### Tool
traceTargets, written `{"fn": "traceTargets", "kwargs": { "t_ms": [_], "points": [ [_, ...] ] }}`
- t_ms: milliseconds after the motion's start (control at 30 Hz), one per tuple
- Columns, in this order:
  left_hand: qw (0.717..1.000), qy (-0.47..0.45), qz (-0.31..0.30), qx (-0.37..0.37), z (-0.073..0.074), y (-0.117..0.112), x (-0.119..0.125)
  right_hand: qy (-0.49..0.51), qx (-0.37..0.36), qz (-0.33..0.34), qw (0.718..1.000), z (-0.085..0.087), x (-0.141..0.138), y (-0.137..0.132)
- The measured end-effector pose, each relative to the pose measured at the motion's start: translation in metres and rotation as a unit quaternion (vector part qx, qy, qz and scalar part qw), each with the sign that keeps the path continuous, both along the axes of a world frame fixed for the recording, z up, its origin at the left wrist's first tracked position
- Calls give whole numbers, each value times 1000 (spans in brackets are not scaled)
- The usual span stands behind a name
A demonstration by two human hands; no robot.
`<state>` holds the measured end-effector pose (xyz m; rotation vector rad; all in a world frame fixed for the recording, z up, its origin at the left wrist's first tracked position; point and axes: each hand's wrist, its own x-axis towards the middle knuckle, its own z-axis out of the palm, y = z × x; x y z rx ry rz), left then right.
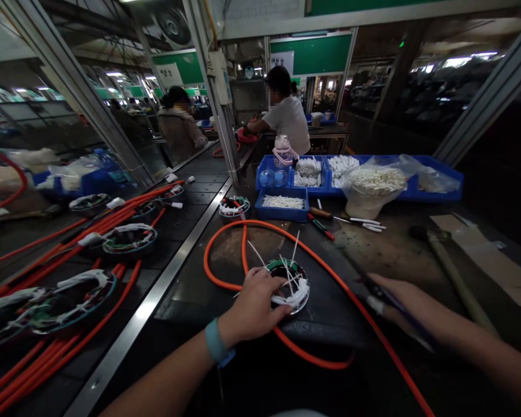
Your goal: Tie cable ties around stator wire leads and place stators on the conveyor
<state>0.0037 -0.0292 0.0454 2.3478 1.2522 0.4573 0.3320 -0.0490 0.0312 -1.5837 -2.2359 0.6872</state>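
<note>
My left hand [252,307] rests on a round motor stator ring [292,282] on the dark workbench, gripping its left rim. White cable ties stick up from the ring, and a thick orange cable [321,255] loops around it. My right hand [395,301] is blurred to the right of the ring and grips a slim dark-handled tool [375,289] whose tip points toward the ring.
Blue bins [282,208] with white parts, a bag of white pieces [373,182] and a red-handled tool [323,227] lie behind. A hammer [447,260] lies at the right. A conveyor [113,249] at the left carries several stators with orange cables. Two people work beyond.
</note>
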Motion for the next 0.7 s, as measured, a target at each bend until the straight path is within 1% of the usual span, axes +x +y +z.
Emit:
{"fn": "traceTargets", "kwargs": {
  "t_ms": [33,100,167,200,267,300,367,433,500,567,633,700],
  "points": [
    [1000,17,-11,-3,4,2,0,-72,27,56,995,10,-11,-2],
    [999,46,-9,16,10,6,3,-207,64,130,968,27,-29,0],
    [997,50,24,52,12,13,10,-310,99,170,930,40,-42,10],
    [996,40,46,61,11,17,14,-343,114,184,914,45,-48,16],
    [995,0,81,52,6,26,22,-379,141,207,891,54,-60,29],
    [995,-25,87,39,3,29,25,-390,153,218,882,57,-66,34],
    [994,-70,81,27,-3,34,28,-404,176,245,864,60,-77,43],
    [992,-103,72,33,-7,36,29,-410,191,277,848,60,-84,47],
    [989,-127,70,40,-9,34,27,-409,192,293,843,56,-84,47],
    [982,-161,84,41,-10,33,22,-406,183,281,851,48,-76,44],
    [971,-208,107,39,-9,34,18,-399,172,241,868,37,-64,40],
    [962,-240,124,38,-4,40,14,-388,162,190,887,24,-54,38]
  ]
}}
